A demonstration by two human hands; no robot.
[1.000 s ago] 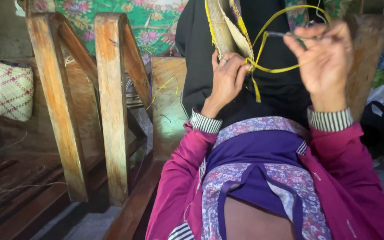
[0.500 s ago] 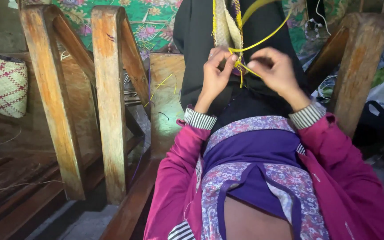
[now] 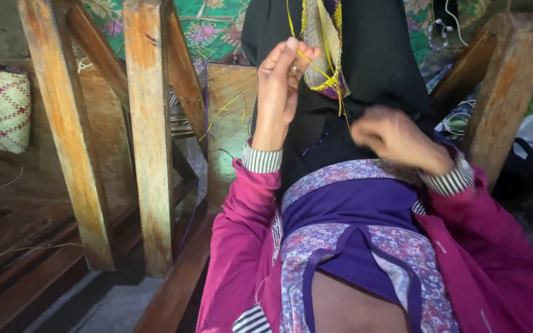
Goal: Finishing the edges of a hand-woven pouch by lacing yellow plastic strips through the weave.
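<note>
From my seat at the feed, I see the left hand (image 3: 284, 83) raised upright, wrist straight above its striped cuff, palm turned toward the right, fingers curled in narrow with the thumb tip pressed against them on a yellow strand (image 3: 313, 63). That strand runs from the pinch across to the weave (image 3: 323, 43), a small pale woven piece with yellow edging that hangs just beside the fingertips, to their right, its lower corner level with the knuckles; more yellow ends dangle below it. The right hand (image 3: 396, 139) sits lower and further right, forearm lying across the body, back of the hand up, fingers folded loosely under; it is blurred, and I cannot tell whether it grips anything. It is near the weave's dangling ends but apart from the woven part itself. Behind both hands hangs black cloth (image 3: 384, 55). Both arms wear magenta sleeves (image 3: 242, 234) with striped cuffs over a purple flowered garment. Further out on the left stand two worn wooden posts (image 3: 149, 135), and a checked woven basket (image 3: 2, 106) hangs at the far left edge. On the right rises another wooden post (image 3: 507, 80).
</note>
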